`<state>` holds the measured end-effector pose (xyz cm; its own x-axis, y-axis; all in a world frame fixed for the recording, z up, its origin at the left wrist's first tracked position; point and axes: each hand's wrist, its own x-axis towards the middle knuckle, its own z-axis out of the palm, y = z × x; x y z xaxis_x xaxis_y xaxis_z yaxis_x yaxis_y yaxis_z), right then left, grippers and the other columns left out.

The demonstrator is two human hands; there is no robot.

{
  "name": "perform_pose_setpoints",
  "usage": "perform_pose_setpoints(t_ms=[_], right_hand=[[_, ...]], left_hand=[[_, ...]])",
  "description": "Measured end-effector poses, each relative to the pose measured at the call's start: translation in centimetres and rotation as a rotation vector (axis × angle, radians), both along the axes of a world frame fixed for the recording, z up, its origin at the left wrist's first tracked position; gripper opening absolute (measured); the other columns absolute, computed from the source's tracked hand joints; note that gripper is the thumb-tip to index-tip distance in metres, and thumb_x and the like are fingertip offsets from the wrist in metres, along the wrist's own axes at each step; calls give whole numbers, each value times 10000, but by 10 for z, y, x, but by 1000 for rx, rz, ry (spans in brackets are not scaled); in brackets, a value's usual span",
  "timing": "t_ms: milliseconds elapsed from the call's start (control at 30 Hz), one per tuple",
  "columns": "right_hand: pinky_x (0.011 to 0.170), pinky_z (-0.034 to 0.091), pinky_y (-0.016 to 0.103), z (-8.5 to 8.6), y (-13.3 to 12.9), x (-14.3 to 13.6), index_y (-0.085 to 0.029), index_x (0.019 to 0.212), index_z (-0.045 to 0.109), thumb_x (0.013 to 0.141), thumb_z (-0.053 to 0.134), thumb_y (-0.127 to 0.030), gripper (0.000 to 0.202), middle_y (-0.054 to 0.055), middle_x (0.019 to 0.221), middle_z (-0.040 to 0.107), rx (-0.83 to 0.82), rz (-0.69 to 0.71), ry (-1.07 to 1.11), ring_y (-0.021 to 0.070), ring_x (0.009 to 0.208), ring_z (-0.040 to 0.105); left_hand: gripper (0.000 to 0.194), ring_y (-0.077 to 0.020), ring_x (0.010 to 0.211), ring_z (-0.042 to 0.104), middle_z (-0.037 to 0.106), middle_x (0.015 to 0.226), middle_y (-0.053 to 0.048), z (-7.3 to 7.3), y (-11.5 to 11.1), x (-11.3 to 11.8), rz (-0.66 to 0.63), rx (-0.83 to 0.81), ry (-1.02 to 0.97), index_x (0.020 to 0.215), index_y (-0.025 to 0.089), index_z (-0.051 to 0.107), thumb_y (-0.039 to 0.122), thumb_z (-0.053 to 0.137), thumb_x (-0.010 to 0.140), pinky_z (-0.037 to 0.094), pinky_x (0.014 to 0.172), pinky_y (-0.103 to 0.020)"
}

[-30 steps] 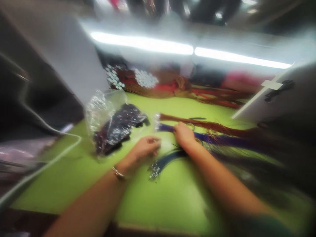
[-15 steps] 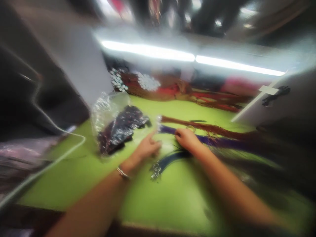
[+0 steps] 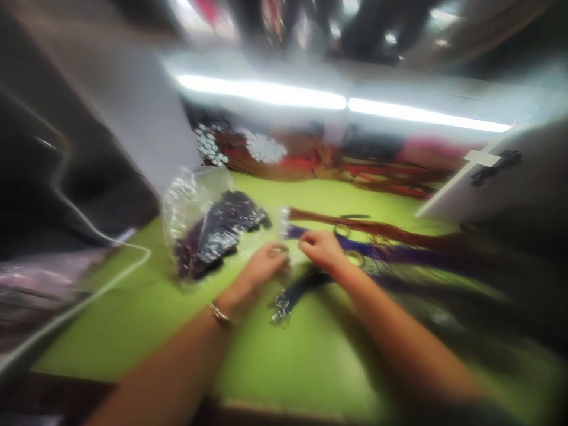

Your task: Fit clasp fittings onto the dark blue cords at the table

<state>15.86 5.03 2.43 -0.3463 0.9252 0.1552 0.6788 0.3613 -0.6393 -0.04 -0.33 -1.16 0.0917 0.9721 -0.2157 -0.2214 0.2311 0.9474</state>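
Over the middle of the green table, my left hand (image 3: 265,264), with a bangle on its wrist, has its fingers curled into a pinch. Close to its right, my right hand (image 3: 323,248) is closed with fingers pressed together. Whatever either hand holds is too small and blurred to make out. Behind my right hand lies a bundle of purple wires (image 3: 295,232), partly covered by it. A bundle of dark blue wires (image 3: 306,287) lies just below the hands, its shiny metal ends (image 3: 280,307) pointing left. Beyond is a bundle of brown wires (image 3: 319,218).
A clear plastic bag (image 3: 190,186) with dark parts (image 3: 222,231) stands left of my hands. Two tape rolls (image 3: 342,231) lie by my right wrist. More wire bundles (image 3: 293,165) run along the back. A white cable (image 3: 102,284) crosses the table's left side.
My right hand has moved left, closer to my left hand, baring a second tape roll. The left hand's outstretched index finger has curled in.
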Motion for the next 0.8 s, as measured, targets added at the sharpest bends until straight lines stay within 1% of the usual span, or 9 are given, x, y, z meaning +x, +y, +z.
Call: perform_pose_setpoints(t_ms=[67, 133, 267, 367, 533, 800], right_hand=[[598, 367, 222, -2, -6, 9, -155, 657, 690, 687, 509, -174, 184, 9, 629, 641, -37, 4, 8, 117, 603, 525], [578, 356, 216, -5, -12, 14, -150, 641, 680, 676, 508, -180, 177, 1, 600, 615, -71, 33, 43, 107, 581, 503], [559, 332, 208, -9, -20, 15, -150, 642, 676, 689, 535, -240, 174, -6, 590, 591, -87, 65, 88, 90, 557, 467], [541, 302, 208, -8, -22, 14, -157, 658, 683, 701, 547, -270, 182, -14, 567, 572, -78, 68, 56, 85, 539, 442], [517, 256, 213, -2, -25, 13, -189, 696, 702, 693, 551, -264, 169, -25, 558, 568, -73, 83, -27, 86, 535, 429], [510, 222, 230, 3, -29, 12, -202, 675, 692, 675, 529, -260, 173, -10, 575, 595, -38, 40, -146, 98, 527, 410]], left_hand=[[372, -125, 609, 628, 665, 754, -54, 5, -2, 2, -10, -44, -84, 1047, 137, 560, 260, 694, 723, 501, 580, -240], [375, -124, 641, 632, 675, 811, -70, 9, -3, 3, -24, -66, -154, 1057, 133, 565, 230, 696, 719, 507, 608, -243], [387, -123, 672, 640, 684, 843, -81, 11, -3, 3, -28, -88, -218, 1066, 124, 577, 190, 705, 707, 514, 647, -242], [389, -121, 675, 645, 689, 840, -75, 9, -2, 2, -31, -92, -214, 1057, 123, 593, 185, 720, 694, 518, 669, -238], [385, -121, 663, 646, 697, 848, -71, 7, -2, 2, -50, -57, -183, 1037, 129, 617, 203, 742, 682, 524, 672, -241], [391, -143, 676, 651, 688, 809, -52, 5, -3, -1, -50, -40, -109, 1028, 148, 631, 243, 756, 670, 533, 671, -277]])
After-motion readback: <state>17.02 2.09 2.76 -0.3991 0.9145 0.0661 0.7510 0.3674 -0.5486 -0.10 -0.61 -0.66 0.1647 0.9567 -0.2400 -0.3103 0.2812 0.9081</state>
